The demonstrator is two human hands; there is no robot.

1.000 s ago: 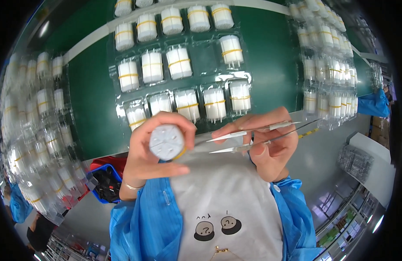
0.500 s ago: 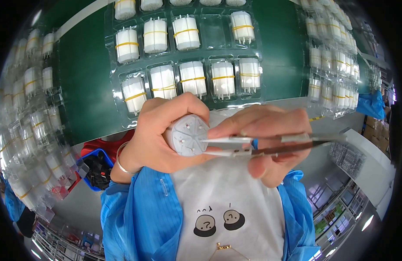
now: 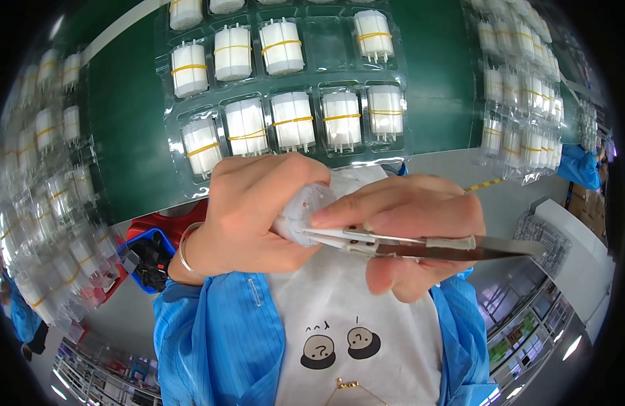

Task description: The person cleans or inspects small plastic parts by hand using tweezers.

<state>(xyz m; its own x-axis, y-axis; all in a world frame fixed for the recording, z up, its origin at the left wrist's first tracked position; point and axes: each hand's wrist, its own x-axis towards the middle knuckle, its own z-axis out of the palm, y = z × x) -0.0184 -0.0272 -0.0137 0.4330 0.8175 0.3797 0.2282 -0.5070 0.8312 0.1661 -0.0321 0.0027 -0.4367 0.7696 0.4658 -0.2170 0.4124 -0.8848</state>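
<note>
My left hand (image 3: pixel 251 210) is wrapped round a whitish segmented cylinder (image 3: pixel 297 215), its end face turned toward my right hand. Between the fingers and thumb of my right hand (image 3: pixel 421 210) is a pair of tweezers (image 3: pixel 488 247) with white tips. Those tips meet the cylinder's end face and sit close together; whether they pinch anything cannot be made out. One right fingertip rests against the edge of that face, covering part of it. Beyond my hands, a clear plastic tray (image 3: pixel 329 80) holds several similar white cylinders (image 3: pixel 292 120) banded in yellow, with small pins; one pocket holds none.
The tray lies on a green tabletop (image 3: pixel 441 101). Clear trays of white cylinders are stacked at left (image 3: pixel 55 183) and right (image 3: pixel 529 122). Below the table edge at left are a blue bin (image 3: pixel 165 245) with dark items and a red stool (image 3: pixel 170 218). Another person's blue sleeve (image 3: pixel 580 166) shows far right.
The tweezers' arms have come together, their tips now closer on the cylinder's end. My right fingers have moved left onto that face, and the cylinder has tilted slightly and shifted right.
</note>
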